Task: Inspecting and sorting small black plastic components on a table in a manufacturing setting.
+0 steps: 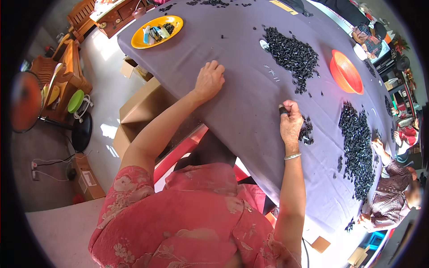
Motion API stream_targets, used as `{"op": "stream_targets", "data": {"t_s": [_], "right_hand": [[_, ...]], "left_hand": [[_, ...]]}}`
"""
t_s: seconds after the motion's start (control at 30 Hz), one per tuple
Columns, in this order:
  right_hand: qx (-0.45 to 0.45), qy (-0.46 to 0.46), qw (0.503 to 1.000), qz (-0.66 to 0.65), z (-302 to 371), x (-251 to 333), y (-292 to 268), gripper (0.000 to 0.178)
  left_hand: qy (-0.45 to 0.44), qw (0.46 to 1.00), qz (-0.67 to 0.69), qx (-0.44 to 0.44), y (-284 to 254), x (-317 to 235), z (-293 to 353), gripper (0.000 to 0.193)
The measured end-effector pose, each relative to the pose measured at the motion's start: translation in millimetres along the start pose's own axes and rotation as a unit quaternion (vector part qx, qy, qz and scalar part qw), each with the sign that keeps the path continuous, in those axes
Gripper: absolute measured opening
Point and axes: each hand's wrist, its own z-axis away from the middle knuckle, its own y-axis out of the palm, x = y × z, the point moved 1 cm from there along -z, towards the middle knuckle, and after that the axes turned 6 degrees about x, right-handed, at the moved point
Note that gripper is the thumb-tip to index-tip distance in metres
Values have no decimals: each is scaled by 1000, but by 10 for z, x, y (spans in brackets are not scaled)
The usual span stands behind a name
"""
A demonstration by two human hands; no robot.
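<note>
My left hand (209, 82) rests on the purple-grey tablecloth (241, 107) near the table's left edge, its fingers curled under. Whatever it may hold is hidden. Farther right, my right hand (291, 123) is closed, thumb and fingers together. A dark piece or cover (283, 110) shows at its thumb side; I cannot tell which. Beside that hand lies a small heap of shiny black pieces (307, 131). Beyond it spreads a larger pile of the same small black pieces (292, 56), with a white oval thing (264, 44) at its far left edge.
A yellow plate (178, 23) with small items stands at the far left. An orange-red plastic basket (346, 73) is on the right, near another long black pile (356, 152). A co-worker in a striped top (391, 192) reaches toward that pile. Cardboard boxes (145, 100) stand left of the table.
</note>
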Motion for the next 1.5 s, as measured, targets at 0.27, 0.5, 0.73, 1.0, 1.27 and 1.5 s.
{"op": "stream_targets", "data": {"t_s": [0.27, 0.5, 0.73, 1.0, 1.27, 1.5], "right_hand": [[-11, 2, 999, 44, 6, 58, -25, 15], [17, -3, 1000, 12, 19, -16, 7, 12], [32, -53, 995, 74, 24, 9, -7, 11], [41, -51, 993, 100, 42, 73, 17, 13], [49, -92, 988, 117, 68, 90, -50, 26], [44, -78, 992, 93, 75, 21, 21, 22]], "left_hand": [[-74, 994, -73, -13, -478, 371, 521, 12], [-152, 986, -63, -38, -975, 590, 1020, 8], [-160, 984, -18, -81, -971, 571, 1049, 5], [67, 990, 91, -83, -529, -356, 187, 14], [155, 962, 212, 70, 175, -1183, -476, 18], [77, 949, 293, 82, 698, -1184, -435, 19]]}}
